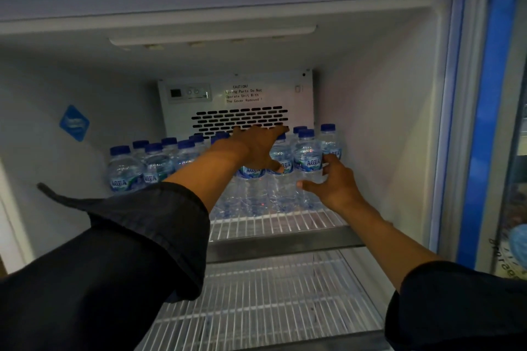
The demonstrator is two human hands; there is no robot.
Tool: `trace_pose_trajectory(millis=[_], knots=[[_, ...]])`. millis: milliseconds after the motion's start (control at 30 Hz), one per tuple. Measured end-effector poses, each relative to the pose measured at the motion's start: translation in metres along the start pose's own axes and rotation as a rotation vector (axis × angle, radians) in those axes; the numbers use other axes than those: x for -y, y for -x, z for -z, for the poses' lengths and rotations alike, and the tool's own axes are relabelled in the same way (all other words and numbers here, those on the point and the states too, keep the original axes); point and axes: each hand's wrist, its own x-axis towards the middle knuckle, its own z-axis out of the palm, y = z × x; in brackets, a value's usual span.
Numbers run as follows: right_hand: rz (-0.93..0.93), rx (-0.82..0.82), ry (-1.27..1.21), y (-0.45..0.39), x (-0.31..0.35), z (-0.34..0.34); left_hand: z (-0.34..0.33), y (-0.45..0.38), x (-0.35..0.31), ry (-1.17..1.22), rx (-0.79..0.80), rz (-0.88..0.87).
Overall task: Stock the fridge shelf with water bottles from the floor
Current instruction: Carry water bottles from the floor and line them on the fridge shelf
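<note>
Several clear water bottles (125, 171) with blue caps and blue labels stand in rows on the upper wire shelf (279, 225) of an open fridge. My left hand (256, 148) reaches in over the middle bottles, its fingers laid out straight across their caps and its thumb down against a label. My right hand (335, 186) is spread beside the front right bottle (307, 157), with its fingertips touching that bottle's lower side. Neither hand is curled round a bottle. Both forearms wear dark sleeves, and the left one hides part of the row.
A bare strip of the upper shelf runs in front of the bottles. The lower wire shelf (256, 299) holds nothing. A vented fan panel (239, 120) backs the bottles. The blue-framed glass door (490, 94) stands open at the right.
</note>
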Motion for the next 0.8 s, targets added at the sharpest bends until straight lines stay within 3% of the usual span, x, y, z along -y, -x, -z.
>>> trace_pose_trajectory(millis=[200,367,500,633,800], knots=[[0.021,-0.017,-0.013,0.006,0.004,0.001,-0.011,0.02,-0.002,-0.087,-0.136,-0.011],[0.211,-0.059,0.079,0.032,0.032,0.011,-0.016,0.056,0.001,0.041,-0.31,0.029],[0.362,0.108,0.188,0.064,0.068,0.006,-0.026,0.116,0.003,0.263,-0.49,-0.032],[0.429,0.273,0.17,0.12,0.096,-0.029,-0.06,0.21,0.011,0.535,-0.511,-0.04],[0.452,0.54,0.128,0.224,0.122,-0.127,-0.144,0.382,0.052,0.658,-0.412,0.263]])
